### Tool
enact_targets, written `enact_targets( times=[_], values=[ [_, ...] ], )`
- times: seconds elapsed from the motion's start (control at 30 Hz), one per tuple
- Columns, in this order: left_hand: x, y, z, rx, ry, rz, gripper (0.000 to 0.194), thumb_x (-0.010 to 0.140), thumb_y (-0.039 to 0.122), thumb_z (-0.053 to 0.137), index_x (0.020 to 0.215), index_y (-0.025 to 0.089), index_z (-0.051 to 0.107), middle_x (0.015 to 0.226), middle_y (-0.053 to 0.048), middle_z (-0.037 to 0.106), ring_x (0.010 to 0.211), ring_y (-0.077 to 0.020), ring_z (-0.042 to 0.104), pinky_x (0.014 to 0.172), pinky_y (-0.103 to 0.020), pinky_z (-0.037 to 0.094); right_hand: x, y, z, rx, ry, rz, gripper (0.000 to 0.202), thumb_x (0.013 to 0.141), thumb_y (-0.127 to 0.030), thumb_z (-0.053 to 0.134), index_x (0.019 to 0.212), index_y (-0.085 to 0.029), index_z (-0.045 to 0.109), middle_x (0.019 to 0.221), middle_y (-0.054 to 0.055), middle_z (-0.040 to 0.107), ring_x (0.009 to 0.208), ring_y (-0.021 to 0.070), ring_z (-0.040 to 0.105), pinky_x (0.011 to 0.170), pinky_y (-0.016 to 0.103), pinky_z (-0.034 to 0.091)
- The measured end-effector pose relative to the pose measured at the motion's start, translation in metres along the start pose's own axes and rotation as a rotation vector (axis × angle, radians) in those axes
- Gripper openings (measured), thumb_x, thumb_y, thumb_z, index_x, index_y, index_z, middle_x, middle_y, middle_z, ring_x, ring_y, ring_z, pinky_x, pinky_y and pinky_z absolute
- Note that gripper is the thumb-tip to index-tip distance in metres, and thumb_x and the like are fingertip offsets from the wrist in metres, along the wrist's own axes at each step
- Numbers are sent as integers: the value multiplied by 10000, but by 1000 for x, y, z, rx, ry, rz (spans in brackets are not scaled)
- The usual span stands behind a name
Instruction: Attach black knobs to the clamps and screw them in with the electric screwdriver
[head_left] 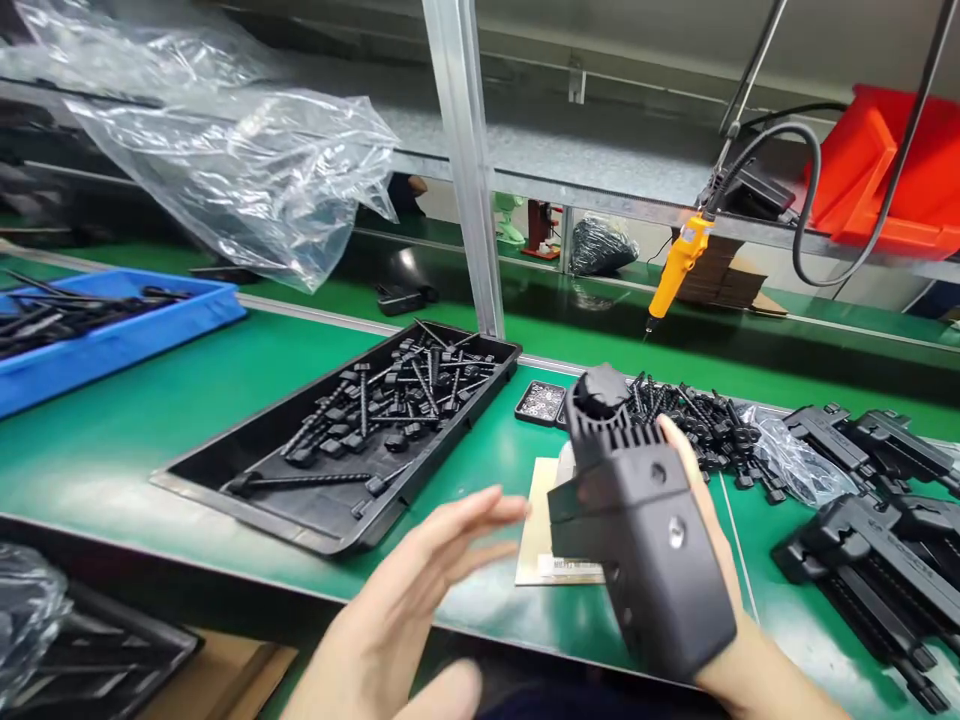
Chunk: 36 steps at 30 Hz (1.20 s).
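Observation:
My right hand (709, 540) is wrapped round a black plastic device (649, 540) with a ribbed neck and a round knob at its top, held upright over the bench. Most of its fingers are hidden behind the device. To the left of it, my left hand (409, 600) is open, fingers stretched toward the device without touching it. Behind the device lies a cream sheet (538, 505) with a white label. A black tray (277, 520) holding many black screw-like parts (405, 390) stands on the green bench beyond my left hand.
A blue bin (142, 330) stands at the left. Several black assemblies (877, 560) lie at the right, beside a pile of small black parts (697, 425). A yellow screwdriver (679, 268) hangs above the bench. Clear plastic (247, 150) droops from the shelf; a metal post (465, 160) rises mid-bench.

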<state>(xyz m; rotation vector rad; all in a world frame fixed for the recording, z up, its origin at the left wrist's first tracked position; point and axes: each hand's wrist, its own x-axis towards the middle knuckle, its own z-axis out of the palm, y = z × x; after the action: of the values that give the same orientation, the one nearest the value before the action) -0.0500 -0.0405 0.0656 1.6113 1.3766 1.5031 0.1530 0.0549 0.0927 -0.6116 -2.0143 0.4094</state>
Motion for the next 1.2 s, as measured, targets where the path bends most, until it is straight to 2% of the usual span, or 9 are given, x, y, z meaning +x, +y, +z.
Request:
enact_targets(
  times=[0.13,0.27,0.37,0.53,0.77,0.9,1.0,1.1,1.2],
  values=[
    [38,-19,11,64,-109,-11,700,832,374,693,1456,302,385,1495,-146,458,1326,-390,503,1074,-569,479,-4,16,7,342,73,225,750,960,-289,572,1561,-265,125,877,20,729,584,194,681,535,280,612],
    [63,-39,31,93,-258,-135,957,710,415,792,1490,205,279,1554,-202,311,1406,-424,365,1144,-656,326,-13,24,10,252,-6,240,825,905,-188,574,1564,-299,90,1175,67,691,854,227,725,699,322,641],
    [74,-41,45,-27,-340,-106,1050,584,318,874,1457,202,303,1493,-192,382,1378,-405,394,1143,-609,355,-13,26,8,59,-30,192,812,847,-178,575,1546,-249,169,1247,115,648,979,276,699,750,381,637],
    [89,-39,60,-131,-366,-18,790,586,239,824,1274,172,441,1241,-167,565,1086,-343,592,966,-549,506,-4,29,7,-87,-55,74,682,822,-178,549,1463,-205,318,1255,146,633,1048,297,674,803,400,616],
    [113,-38,64,-64,-448,178,374,568,254,740,914,193,611,956,-70,616,1039,-345,556,970,-533,473,-3,41,0,-96,-8,140,605,821,-189,600,1394,-270,422,1205,113,629,1053,262,664,863,393,604],
    [119,-39,68,-105,-435,371,446,560,274,702,991,189,632,1073,-105,618,1018,-334,549,960,-517,476,-12,59,-22,143,-157,216,623,866,-347,711,1425,-302,439,1333,154,579,1140,318,640,885,441,598],
    [118,-47,74,-171,-383,438,493,547,243,684,1034,209,615,1030,-89,635,977,-307,553,927,-483,495,1,90,-28,217,-119,243,401,974,-436,566,1329,-252,541,1086,142,695,917,285,724,716,390,639],
    [112,-60,79,-211,-312,425,485,515,221,695,993,203,623,954,-82,626,872,-271,546,805,-417,524,36,127,2,-74,-139,165,215,996,-274,511,988,-178,704,840,77,697,739,222,716,608,307,614],
    [104,-73,84,-259,-245,417,447,522,253,746,947,209,614,950,-81,604,871,-268,558,783,-398,520,72,155,61,-178,-288,63,226,957,-176,551,815,-181,727,814,47,709,773,210,703,714,325,606]
  ],
)
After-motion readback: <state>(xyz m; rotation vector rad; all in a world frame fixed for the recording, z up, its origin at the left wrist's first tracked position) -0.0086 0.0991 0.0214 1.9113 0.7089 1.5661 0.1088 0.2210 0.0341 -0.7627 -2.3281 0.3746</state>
